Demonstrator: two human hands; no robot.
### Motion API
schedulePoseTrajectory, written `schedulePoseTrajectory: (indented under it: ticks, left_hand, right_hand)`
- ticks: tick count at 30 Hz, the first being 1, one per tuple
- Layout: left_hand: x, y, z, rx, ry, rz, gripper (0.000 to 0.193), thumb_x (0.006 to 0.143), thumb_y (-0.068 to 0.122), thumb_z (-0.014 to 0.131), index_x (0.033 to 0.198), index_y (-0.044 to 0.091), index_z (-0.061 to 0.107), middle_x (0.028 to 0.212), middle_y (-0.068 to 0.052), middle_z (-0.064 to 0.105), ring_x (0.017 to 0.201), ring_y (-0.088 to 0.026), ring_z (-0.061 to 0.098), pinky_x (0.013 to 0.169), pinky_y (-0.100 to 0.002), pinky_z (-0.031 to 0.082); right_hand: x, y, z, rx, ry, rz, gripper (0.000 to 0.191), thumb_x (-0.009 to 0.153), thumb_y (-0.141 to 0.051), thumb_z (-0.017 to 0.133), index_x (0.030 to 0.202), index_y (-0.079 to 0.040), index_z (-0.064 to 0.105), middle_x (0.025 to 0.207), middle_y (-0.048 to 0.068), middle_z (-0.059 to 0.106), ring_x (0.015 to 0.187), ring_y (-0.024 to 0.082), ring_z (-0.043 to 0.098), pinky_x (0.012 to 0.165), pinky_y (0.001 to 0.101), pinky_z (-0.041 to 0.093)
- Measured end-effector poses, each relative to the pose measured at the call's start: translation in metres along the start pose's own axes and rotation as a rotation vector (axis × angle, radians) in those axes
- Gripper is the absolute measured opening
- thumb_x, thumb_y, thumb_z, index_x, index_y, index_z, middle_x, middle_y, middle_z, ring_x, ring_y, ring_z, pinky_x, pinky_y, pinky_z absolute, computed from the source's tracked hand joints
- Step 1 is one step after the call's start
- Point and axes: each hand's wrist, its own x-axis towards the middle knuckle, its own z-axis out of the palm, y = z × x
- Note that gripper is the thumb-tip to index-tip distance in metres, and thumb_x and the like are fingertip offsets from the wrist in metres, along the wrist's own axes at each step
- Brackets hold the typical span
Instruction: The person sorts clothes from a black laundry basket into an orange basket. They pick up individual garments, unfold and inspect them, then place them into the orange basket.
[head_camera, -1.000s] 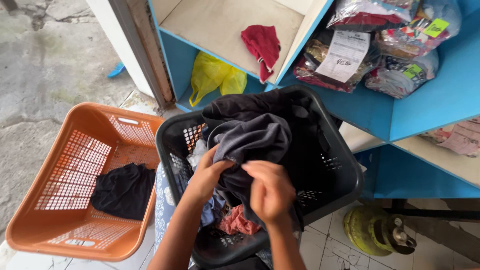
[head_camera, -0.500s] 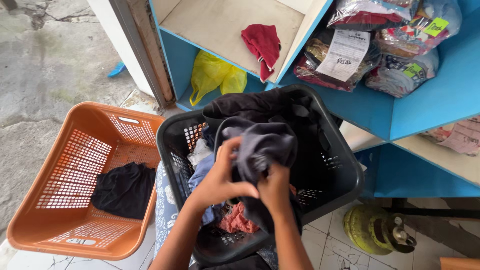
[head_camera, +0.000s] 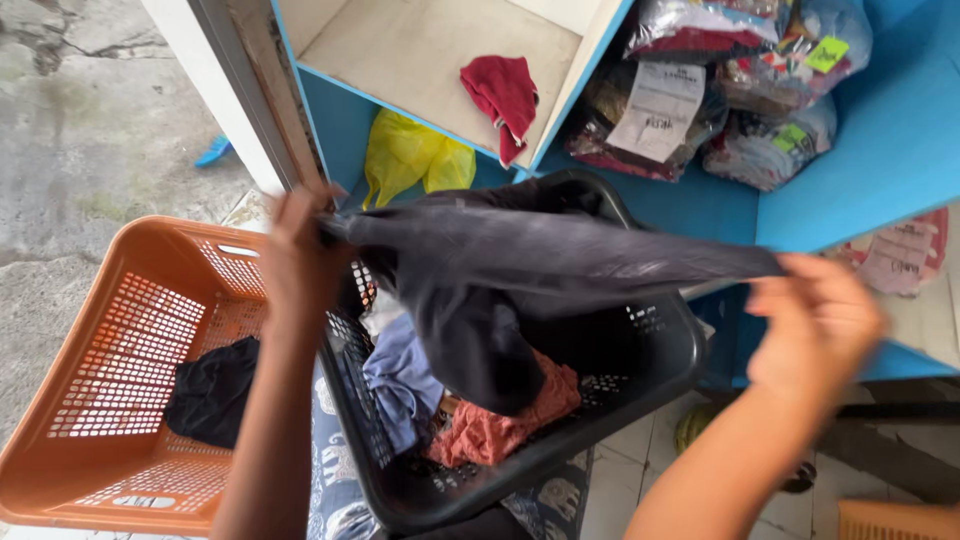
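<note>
I hold a dark grey garment (head_camera: 520, 270) stretched wide above the black laundry basket (head_camera: 670, 350). My left hand (head_camera: 300, 255) grips its left end over the gap between the two baskets. My right hand (head_camera: 815, 320) pinches its right end, out past the black basket's right rim. The middle of the garment hangs down into the basket. Under it lie a light blue cloth (head_camera: 400, 375) and a reddish cloth (head_camera: 500, 425).
An orange laundry basket (head_camera: 110, 400) at left holds a black garment (head_camera: 210, 390). Behind stand blue shelves (head_camera: 880, 130) with a red cloth (head_camera: 503, 92), a yellow plastic bag (head_camera: 410, 155) and several bagged packages (head_camera: 720, 90). Bare concrete lies at far left.
Both hands lifted the dark garment out of the black basket and pulled apart, left hand going left, right hand going right, so the bunched cloth is now spread out.
</note>
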Motion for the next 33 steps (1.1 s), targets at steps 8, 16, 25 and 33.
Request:
schedulePoseTrajectory:
  ticks: [8,16,25,33]
  left_hand:
    - [-0.005,0.050,0.022,-0.149,-0.061,0.352,0.081,0.062,0.021,0.096,0.128,0.005,0.053,0.125,-0.019,0.060,0.117,-0.043,0.057,0.100,-0.048,0.043]
    - [-0.086,0.136,0.055,-0.371,-0.258,0.133,0.068,0.071,0.043,0.089,0.117,0.003,0.059,0.100,-0.010,0.066,0.094,-0.028,0.067,0.083,-0.042,0.051]
    - [-0.084,0.117,0.065,-0.479,-0.303,0.211,0.016,0.091,0.023,0.077,0.097,0.008,0.076,0.096,-0.005,0.079,0.086,-0.021,0.075,0.085,-0.035,0.056]
    - [-0.081,0.099,0.068,-0.727,-0.418,-0.396,0.029,0.096,0.026,0.075,0.083,0.001,0.075,0.063,0.000,0.062,0.060,-0.002,0.048,0.052,-0.025,0.037]
  right_hand:
    - [-0.035,-0.005,0.054,-0.073,-0.242,0.162,0.015,0.094,-0.007,0.069,0.108,-0.003,0.066,0.096,0.002,0.067,0.082,0.010,0.065,0.074,0.0276,0.057]
    - [-0.069,-0.001,0.100,-0.005,-0.426,0.239,0.019,0.104,-0.019,0.061,0.093,-0.004,0.063,0.080,-0.004,0.060,0.075,0.002,0.054,0.070,0.0201,0.045]
    - [-0.088,0.000,0.106,0.295,-0.309,0.318,0.022,0.107,-0.023,0.058,0.110,-0.002,0.064,0.100,-0.001,0.065,0.095,0.007,0.057,0.089,0.0219,0.045]
    - [-0.116,0.020,0.124,-0.163,-0.268,-0.054,0.024,0.098,-0.020,0.072,0.112,-0.002,0.063,0.105,0.001,0.067,0.094,0.009,0.064,0.080,0.0262,0.051]
